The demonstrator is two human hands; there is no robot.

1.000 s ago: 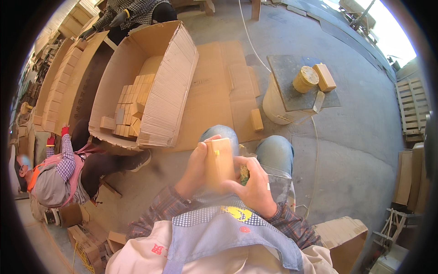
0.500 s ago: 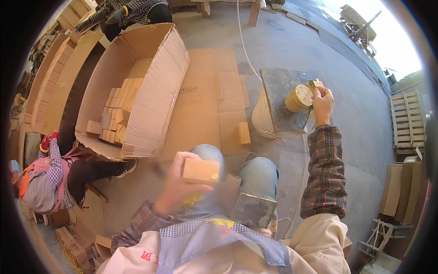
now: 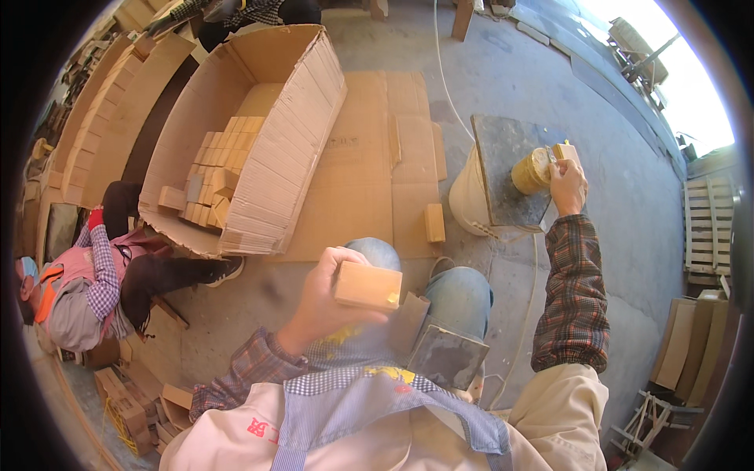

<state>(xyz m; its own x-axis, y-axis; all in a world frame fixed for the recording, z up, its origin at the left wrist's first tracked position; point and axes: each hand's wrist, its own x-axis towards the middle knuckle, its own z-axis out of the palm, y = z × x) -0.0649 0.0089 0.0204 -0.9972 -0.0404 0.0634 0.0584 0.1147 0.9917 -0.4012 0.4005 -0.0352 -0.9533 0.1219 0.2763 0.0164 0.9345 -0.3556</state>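
Note:
My left hand (image 3: 310, 304) is closed around a light wooden block (image 3: 366, 284) with a yellow smear at one corner, held above my lap. My right arm reaches out to a can of yellowish paste (image 3: 530, 174). There my right hand (image 3: 569, 190) has its fingers closed on a small thin flat tool (image 3: 550, 154) against the can's rim; the fingers hide most of it. Just beyond those fingers sits another wooden block (image 3: 565, 151). The can stands on a dark square board (image 3: 503, 196), which rests on a whitish bucket-like stand (image 3: 467, 200).
A large cardboard box (image 3: 294, 133) on the left holds several stacked blocks (image 3: 228, 157). One block (image 3: 434, 223) stands on flattened cardboard (image 3: 353, 173). A dark plate (image 3: 448, 357) lies by my lap. A seated person (image 3: 94, 282) is at the left, another person (image 3: 259, 12) at the back.
The whole view has shifted a little. My right hand has turned and brought the thin tool to the can's rim, uncovering more of the block behind. My left hand still holds its block.

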